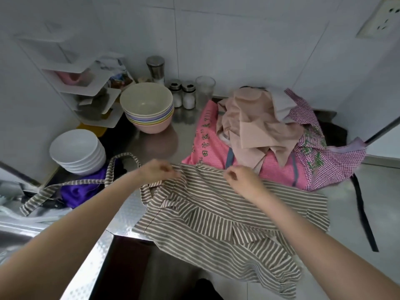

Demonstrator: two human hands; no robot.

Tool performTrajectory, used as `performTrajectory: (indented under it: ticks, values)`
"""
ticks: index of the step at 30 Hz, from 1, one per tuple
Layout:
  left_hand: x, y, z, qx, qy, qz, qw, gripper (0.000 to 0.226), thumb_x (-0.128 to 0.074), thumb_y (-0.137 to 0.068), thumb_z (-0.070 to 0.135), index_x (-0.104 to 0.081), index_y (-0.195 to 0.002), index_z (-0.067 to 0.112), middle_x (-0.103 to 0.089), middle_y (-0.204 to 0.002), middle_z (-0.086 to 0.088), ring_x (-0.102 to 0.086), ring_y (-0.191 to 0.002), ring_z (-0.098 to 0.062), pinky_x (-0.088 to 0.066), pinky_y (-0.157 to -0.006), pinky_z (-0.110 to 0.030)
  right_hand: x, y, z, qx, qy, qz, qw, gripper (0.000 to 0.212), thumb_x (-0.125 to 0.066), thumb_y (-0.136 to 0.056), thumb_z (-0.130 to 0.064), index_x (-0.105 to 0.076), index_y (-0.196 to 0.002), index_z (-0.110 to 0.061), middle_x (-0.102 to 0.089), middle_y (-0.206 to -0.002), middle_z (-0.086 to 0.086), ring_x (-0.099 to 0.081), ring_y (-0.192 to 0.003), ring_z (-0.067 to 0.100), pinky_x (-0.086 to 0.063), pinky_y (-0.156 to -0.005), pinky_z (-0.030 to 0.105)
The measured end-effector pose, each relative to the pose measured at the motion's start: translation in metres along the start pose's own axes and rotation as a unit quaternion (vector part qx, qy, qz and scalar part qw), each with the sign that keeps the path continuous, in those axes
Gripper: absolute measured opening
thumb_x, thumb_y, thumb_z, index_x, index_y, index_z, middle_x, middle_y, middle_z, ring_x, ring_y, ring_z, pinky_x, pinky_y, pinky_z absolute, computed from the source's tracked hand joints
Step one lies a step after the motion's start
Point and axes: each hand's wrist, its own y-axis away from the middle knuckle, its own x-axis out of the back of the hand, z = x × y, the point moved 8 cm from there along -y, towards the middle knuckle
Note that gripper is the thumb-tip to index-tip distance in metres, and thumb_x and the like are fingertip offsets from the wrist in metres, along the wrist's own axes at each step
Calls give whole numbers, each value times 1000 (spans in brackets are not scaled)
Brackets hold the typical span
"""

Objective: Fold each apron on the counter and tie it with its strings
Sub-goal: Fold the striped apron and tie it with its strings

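Two hands are pinching the far top edge of the striped apron (pixel 216 204): your left hand (pixel 159 171) is gripping the left corner, your right hand (pixel 239 176) is gripping the hem a little to its right, fingers curled on the cloth. The apron is lying spread on the steel counter (pixel 346 213) directly in front of you, its long axis running from the hands back toward your body, with the lower part hanging over the counter's near edge. One strap (pixel 65 188) is trailing away to the left, over a purple cloth (pixel 80 191) toward the sink, so your left hand is sitting nearer to it. Judging from this, the coming fold is likely bringing that far edge toward you, and the loose strap needs gathering first. Behind your hands a pile of aprons (pixel 270 135) is waiting, pink (pixel 207 148), beige and checked. Green characters are showing on the pink one, but they are lying creased and I cannot read them surely.
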Motion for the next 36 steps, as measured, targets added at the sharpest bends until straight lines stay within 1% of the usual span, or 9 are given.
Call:
performTrajectory:
  ticks: [2,5,8,12,17,23,26,31,36]
  values:
    - [18,-7,-14,64,-1,118,991,35,-58,-88,42,-65,-85,9,-63,-85,-8,-59,-88,-22,-46,-75,-26,-11,-17,-9,11,67,-28,997,41,-52,-93,-30,-48,-130,-11,-48,-131,6,-48,-121,24,-40,-103,36]
    - [-3,-15,-24,141,121,81,979,48,-50,-90,49,-64,-82,4,-64,-80,-14,-60,-72,-24,-45,-75,-29,-35,-39,-12,-1,139,-91,986,64,-56,-89,-36,-30,-142,-10,-35,-146,9,-34,-134,29,-27,-112,45]
    - [-23,-26,-19,124,238,52,962,34,-60,-88,34,-67,-100,3,-68,-101,-12,-64,-89,-24,-51,-85,-30,-57,-52,-10,4,103,-135,985,58,-58,-88,-31,-35,-139,-13,-44,-141,7,-42,-129,27,-32,-109,46]
    - [-19,-31,-17,86,179,94,976,30,-53,-94,19,-65,-110,-4,-63,-99,-14,-58,-94,-23,-44,-90,-32,-48,-63,-2,-15,2,-79,997,31,-49,-95,-17,-55,-125,-10,-59,-127,9,-54,-116,26,-42,-99,34]
    - [-23,-30,-16,33,151,7,988,44,-55,-92,14,-43,-134,9,-51,-128,-5,-46,-122,-19,-35,-107,-32,-35,-82,6,-58,50,-77,994,26,-40,-97,-12,-55,-117,-5,-59,-119,15,-56,-110,31,-44,-89,35]
    - [-2,-22,-28,57,176,38,982,36,-65,-85,9,-54,-119,4,-59,-101,-8,-51,-96,-16,-43,-60,-9,-50,-103,-74,68,38,-137,988,66,-58,-90,-35,-29,-143,-7,-39,-145,12,-39,-132,28,-34,-106,35]
    - [-3,-9,-49,96,76,-24,992,37,-72,-80,24,-56,-111,13,-55,-92,3,-51,-90,-14,-41,-61,-14,-78,-117,-88,21,38,-176,983,68,-60,-87,-43,-36,-138,-4,-43,-142,14,-43,-128,29,-38,-104,36]
    - [-13,-5,-61,53,-71,-46,995,20,-66,-84,27,-63,-97,12,-61,-87,1,-60,-92,-23,-44,-73,-26,-79,-139,-76,-45,-27,-123,991,37,-52,-93,-35,-59,-113,-5,-61,-117,16,-57,-109,32,-41,-81,33]
    - [-24,-16,-52,51,-175,-2,983,28,-58,-87,24,-65,-108,9,-66,-110,-11,-59,-103,-26,-44,-81,-31,-43,-110,-93,34,77,75,994,30,-37,-98,-23,-51,-125,-17,-46,-127,14,-41,-121,35,-34,-99,46]
